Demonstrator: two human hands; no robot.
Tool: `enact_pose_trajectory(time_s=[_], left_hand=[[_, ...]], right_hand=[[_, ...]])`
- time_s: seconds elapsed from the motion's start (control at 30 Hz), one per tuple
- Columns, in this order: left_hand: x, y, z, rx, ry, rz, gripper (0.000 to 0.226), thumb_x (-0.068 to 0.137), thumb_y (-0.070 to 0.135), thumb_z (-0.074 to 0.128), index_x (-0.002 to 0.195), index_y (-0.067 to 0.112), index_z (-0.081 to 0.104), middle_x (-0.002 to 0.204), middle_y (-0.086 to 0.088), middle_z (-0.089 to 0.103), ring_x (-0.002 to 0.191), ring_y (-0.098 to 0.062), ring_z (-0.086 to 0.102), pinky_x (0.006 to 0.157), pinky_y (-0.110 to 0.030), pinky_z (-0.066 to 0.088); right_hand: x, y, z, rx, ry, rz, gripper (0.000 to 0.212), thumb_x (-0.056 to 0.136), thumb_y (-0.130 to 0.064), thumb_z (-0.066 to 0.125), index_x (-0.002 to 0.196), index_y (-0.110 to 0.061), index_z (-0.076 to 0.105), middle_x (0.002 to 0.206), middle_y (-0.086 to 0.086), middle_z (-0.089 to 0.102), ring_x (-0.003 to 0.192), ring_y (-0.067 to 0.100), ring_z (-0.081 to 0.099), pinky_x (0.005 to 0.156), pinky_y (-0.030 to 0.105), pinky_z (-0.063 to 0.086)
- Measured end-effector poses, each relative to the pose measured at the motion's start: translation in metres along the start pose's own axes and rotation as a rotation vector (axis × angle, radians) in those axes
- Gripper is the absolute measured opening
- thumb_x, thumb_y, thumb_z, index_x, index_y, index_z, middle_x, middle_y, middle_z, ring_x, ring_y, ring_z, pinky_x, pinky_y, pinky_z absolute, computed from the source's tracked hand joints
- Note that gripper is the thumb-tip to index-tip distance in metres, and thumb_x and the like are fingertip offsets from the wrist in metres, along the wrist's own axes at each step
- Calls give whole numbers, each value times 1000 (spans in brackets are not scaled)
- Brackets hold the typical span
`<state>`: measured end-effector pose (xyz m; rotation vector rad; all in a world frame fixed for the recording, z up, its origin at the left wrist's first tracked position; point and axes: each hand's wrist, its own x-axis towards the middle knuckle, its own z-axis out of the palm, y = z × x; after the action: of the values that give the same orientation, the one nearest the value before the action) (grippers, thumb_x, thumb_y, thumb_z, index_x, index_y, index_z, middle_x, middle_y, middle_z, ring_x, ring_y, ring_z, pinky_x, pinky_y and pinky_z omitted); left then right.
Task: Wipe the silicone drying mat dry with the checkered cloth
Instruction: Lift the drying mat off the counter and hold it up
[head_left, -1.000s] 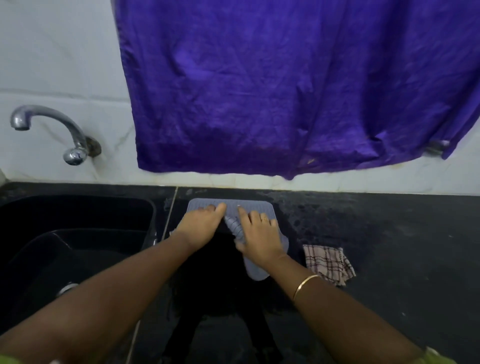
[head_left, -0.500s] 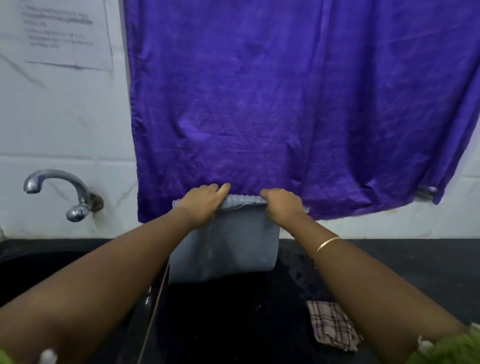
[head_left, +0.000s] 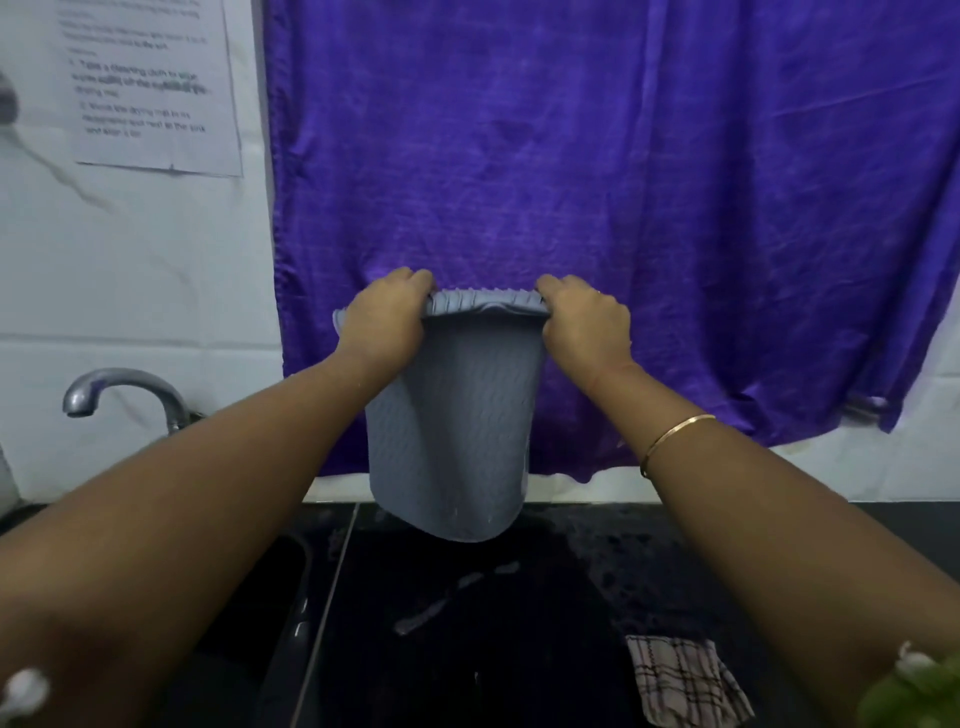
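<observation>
The grey ribbed silicone drying mat hangs upright in the air above the black counter, held by its top edge. My left hand grips the top left corner and my right hand grips the top right corner. The mat's lower edge curves just over the counter's back edge. The checkered cloth lies crumpled on the counter at the lower right, under my right forearm, touched by neither hand.
A black counter, wet and glossy, runs below, with a dark sink at the left. A metal tap juts from the white tiled wall. A purple cloth hangs behind the mat. A printed sheet is stuck upper left.
Both hands lifted the mat off the counter, where it lay flat a second ago, and raised it upright in front of the purple cloth. The checkered cloth stayed put.
</observation>
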<state>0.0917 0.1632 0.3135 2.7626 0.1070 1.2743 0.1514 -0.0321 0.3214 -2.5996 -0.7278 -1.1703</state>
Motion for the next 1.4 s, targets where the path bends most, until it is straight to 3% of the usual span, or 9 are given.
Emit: enact_pose_trajectory(time_s=[0.33,0.47,0.6,0.77,0.87,1.03,1.13,1.27,1.4], left_hand=[[0,4,-7,-42,190,-13,35,77,-9,56,108,5,55,104,-15,60,91,-32,57,75,-48,49],[-13,5,2,74,-214,-90,26,85,0,48,106,11,58,104,-14,63,91,-34,59,77,-44,51],[-28,6,5,48,4,-77,27,83,-1,50,108,9,57,102,-13,64,91,-34,60,75,-43,49],[-32,12,6,61,-251,-234,29,85,-1,46,106,12,59,105,-11,62,94,-32,59,74,-39,47],[-43,10,9,31,39,-105,27,77,-8,49,98,6,60,88,-12,65,82,-33,60,68,-40,44],[-41,13,4,31,-287,-263,27,86,-2,47,105,11,61,102,-14,62,92,-33,60,81,-42,51],[-44,12,0,31,-6,-152,27,82,-6,47,102,10,57,92,-12,64,86,-31,59,70,-41,46],[-49,11,-1,79,-353,-211,22,88,1,46,106,10,56,101,-13,62,87,-29,59,74,-40,51],[-51,10,-11,-52,34,-145,30,83,-6,45,107,9,53,96,-15,63,85,-33,59,73,-45,49]], right_hand=[[-1,0,-14,67,109,53,30,83,0,43,107,-11,55,103,11,59,86,36,58,60,33,32],[-15,3,-2,49,-233,36,26,81,-2,46,100,-16,60,108,12,62,97,37,59,68,34,40],[-23,4,-4,119,-66,67,27,79,-1,45,100,-14,58,104,9,63,92,36,60,66,35,41],[-27,0,-3,87,-327,83,31,83,-2,47,104,-18,63,107,9,64,95,33,60,67,31,38],[-35,2,-5,191,-56,109,33,78,0,46,102,-16,62,105,6,65,91,34,60,68,35,44],[-41,-2,2,111,-345,85,33,82,0,44,103,-16,64,106,10,65,94,33,60,69,34,42],[-42,0,-3,207,-54,94,37,78,2,45,108,-13,62,109,8,65,94,33,60,71,37,45],[-42,-2,3,122,-363,73,36,81,1,44,106,-16,63,111,12,63,98,36,59,77,38,48],[-39,-3,-1,256,-36,49,38,73,3,43,100,-15,64,102,10,67,93,34,62,80,44,50]])
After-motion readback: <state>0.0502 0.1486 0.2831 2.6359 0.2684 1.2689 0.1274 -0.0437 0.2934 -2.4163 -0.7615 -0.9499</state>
